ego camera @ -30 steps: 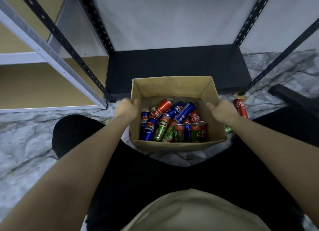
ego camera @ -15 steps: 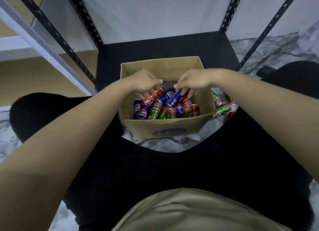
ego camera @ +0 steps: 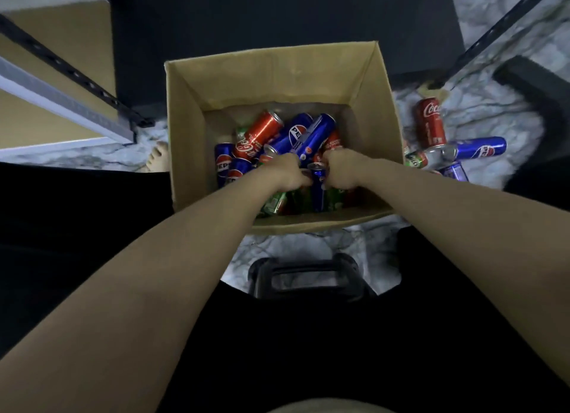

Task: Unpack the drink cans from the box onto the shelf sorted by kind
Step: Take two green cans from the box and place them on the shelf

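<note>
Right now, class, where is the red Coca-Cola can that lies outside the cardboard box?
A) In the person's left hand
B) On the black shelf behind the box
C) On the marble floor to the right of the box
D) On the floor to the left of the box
C: the red Coca-Cola can lies on the marble floor, right of the cardboard box, near a blue Pepsi can.

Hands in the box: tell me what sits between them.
In the head view, an upright blue can stands between the left hand and right hand, both touching it, inside the box.
</note>
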